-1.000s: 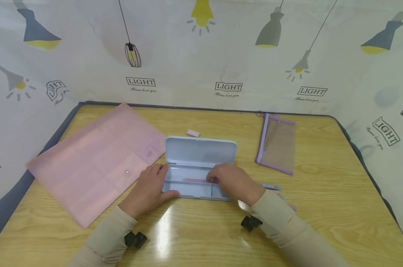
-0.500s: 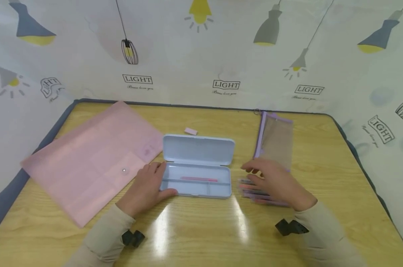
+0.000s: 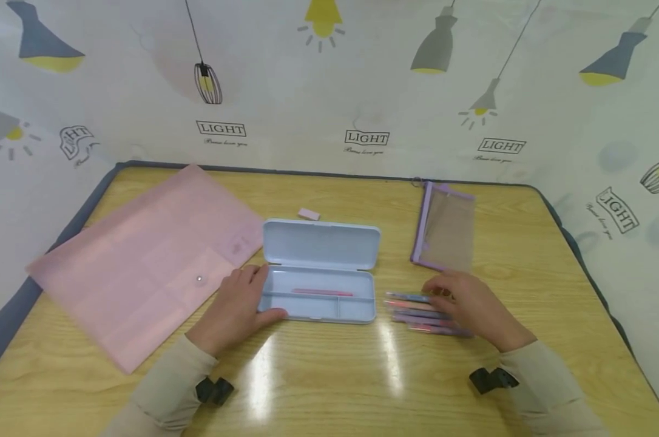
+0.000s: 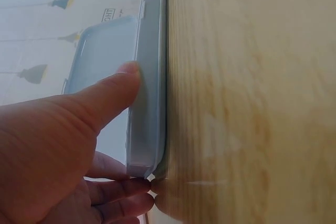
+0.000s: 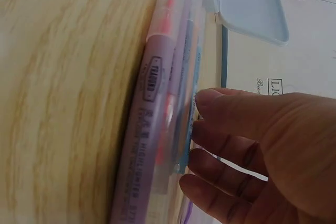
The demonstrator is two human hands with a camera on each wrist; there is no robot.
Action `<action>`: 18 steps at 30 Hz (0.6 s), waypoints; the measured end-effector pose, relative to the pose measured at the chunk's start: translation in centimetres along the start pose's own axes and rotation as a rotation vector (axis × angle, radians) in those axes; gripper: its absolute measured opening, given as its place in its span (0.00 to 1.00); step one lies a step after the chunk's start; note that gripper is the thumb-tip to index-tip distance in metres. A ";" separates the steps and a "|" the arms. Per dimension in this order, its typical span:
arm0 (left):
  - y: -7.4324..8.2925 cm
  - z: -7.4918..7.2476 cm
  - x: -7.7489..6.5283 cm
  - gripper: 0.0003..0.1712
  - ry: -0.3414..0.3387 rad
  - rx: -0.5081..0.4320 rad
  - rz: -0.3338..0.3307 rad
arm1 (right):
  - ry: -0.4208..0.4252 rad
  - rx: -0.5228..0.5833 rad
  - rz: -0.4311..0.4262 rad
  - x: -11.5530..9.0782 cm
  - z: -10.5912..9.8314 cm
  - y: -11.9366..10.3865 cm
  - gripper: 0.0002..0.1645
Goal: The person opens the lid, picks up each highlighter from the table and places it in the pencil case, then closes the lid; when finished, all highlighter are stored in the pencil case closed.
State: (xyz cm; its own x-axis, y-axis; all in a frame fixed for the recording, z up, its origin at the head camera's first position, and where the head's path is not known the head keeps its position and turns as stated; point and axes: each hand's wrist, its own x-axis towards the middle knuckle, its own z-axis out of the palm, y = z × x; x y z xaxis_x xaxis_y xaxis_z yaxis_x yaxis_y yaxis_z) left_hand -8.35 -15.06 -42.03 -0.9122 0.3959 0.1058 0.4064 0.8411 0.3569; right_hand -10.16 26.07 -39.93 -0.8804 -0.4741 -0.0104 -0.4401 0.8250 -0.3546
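Observation:
A light-blue pencil case (image 3: pixel 321 243) stands with its lid raised at the middle of the table. One slim pink pen (image 3: pixel 323 292) lies in its long rear compartment. My left hand (image 3: pixel 233 309) holds the case's left end, the thumb along the front rim and the fingers at the side. To the right, several highlighters (image 3: pixel 417 314) lie side by side. At the far side of this row, the fingers of my right hand (image 3: pixel 474 306) are loosely bent beside a blue pen (image 5: pixel 185 153); whether they touch it is hard to tell.
A pink snap folder (image 3: pixel 155 255) lies at the left. Behind the pencil case is a small pale-pink eraser (image 3: pixel 309 214). A purple-edged mesh zip pouch (image 3: pixel 449 227) lies beyond the highlighters. A printed curtain (image 3: pixel 286 79) hangs along the table's back edge.
My right hand has left the inside of the pencil case and moved right to the highlighters, leaving the pink pen in the rear compartment. My left hand has kept its hold.

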 end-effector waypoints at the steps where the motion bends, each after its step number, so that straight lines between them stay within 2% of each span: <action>1: 0.0 0.0 0.0 0.51 0.001 0.000 0.001 | 0.000 -0.003 -0.003 0.1 0.1 0.1 0.10; 18: 0.0 0.0 -0.2 0.50 0.017 0.013 0.022 | -0.001 -0.080 -0.059 0.8 0.3 0.0 0.08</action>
State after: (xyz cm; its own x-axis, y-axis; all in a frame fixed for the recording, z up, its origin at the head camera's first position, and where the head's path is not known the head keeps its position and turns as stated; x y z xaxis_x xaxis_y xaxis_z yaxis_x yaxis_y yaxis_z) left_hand -8.18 -15.16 -42.01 -0.9037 0.4082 0.1295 0.4271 0.8370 0.3420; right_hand -10.76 25.59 -40.20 -0.8521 -0.5233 0.0070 -0.5043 0.8174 -0.2784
